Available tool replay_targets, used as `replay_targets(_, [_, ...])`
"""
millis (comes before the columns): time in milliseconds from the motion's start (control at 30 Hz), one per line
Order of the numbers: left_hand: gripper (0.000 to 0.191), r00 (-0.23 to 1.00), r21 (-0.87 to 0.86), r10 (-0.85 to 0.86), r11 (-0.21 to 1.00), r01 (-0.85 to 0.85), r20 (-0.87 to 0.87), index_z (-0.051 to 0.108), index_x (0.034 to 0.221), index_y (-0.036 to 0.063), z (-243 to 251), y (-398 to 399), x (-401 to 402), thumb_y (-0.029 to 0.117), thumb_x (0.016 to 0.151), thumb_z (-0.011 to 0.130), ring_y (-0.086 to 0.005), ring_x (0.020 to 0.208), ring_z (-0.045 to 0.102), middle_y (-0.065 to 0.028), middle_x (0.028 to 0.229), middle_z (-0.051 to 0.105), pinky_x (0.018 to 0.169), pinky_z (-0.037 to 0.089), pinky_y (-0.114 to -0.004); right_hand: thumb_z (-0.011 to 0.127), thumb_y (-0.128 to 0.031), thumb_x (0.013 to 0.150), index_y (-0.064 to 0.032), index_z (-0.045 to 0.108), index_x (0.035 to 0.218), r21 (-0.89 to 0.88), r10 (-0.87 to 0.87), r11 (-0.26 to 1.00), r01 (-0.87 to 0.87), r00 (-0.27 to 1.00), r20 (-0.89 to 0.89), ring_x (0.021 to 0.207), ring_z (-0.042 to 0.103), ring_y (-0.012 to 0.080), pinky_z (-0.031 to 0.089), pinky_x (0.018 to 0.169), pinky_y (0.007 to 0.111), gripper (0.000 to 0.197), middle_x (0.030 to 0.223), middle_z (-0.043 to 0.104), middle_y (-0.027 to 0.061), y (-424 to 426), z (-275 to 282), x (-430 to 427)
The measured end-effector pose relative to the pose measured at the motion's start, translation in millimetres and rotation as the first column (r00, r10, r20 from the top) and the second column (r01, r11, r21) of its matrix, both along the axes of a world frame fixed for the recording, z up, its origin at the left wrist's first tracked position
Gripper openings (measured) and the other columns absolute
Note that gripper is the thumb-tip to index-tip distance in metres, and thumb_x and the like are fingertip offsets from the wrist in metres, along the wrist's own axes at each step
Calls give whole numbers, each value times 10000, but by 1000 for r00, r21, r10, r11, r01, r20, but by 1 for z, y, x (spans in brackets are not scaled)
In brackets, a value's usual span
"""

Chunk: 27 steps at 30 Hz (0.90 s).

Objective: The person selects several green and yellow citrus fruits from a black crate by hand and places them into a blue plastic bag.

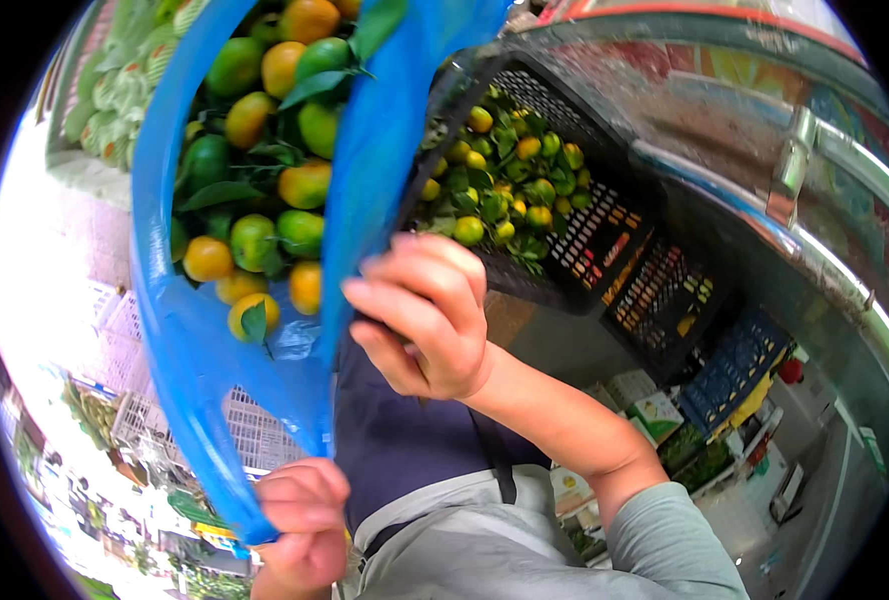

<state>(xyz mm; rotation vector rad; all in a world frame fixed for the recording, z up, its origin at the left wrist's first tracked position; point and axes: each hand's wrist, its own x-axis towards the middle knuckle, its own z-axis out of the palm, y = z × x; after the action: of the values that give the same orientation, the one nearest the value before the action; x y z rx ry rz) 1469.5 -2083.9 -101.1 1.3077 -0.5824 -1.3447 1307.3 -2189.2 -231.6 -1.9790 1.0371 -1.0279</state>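
A blue plastic bag [161, 247] hangs wide open at the upper left, with several green-and-orange mandarins [252, 241] and their leaves inside. My left hand [303, 504] is closed around the lower end of its handle. Beside the bag's right-hand edge is my right hand [426, 319], fingers loosely curled and slightly blurred. Its fingertips overlap the blue plastic, but whether they pinch it is unclear. Behind the bag, a black plastic crate [602, 142] holds more small mandarins with leaves [519, 169]; the bag hides part of it.
Another black crate [658, 300] and a dark blue crate [737, 367] are to the right, near a metal rail [827, 255]. Fruit in foam nets [118, 97] lies at the upper left. White crates [118, 330] stand on the bright left side.
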Motion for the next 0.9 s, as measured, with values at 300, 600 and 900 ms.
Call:
replay_targets(300, [127,989,-56,144,988,-142,34,587,1041,42,-5,-7,-1,137,993,517,-117,590,348,5,697,351,618,372,-290,726,-116,922,-46,677,1087,276,-224,902,332,906,-358,1030,634,333,496,918,428,186,1066,692,136,-16,-145,-126])
replay_targets(600, [240,980,-54,169,985,-164,105,550,1185,-9,-19,-19,-28,119,988,501,-121,588,370,-13,710,371,627,370,-299,849,-712,644,-184,479,1575,679,612,734,6,428,-665,1529,305,448,347,1212,576,1133,1650,373,191,-85,-236,-99])
replay_targets(900, [231,964,-66,243,969,-236,111,554,1176,-6,-20,-14,-34,105,979,509,-116,592,376,-11,720,368,618,371,-289,708,-770,709,-111,507,1563,728,692,681,79,256,-675,1514,321,422,377,1220,445,1097,1659,361,194,-121,-263,-126])
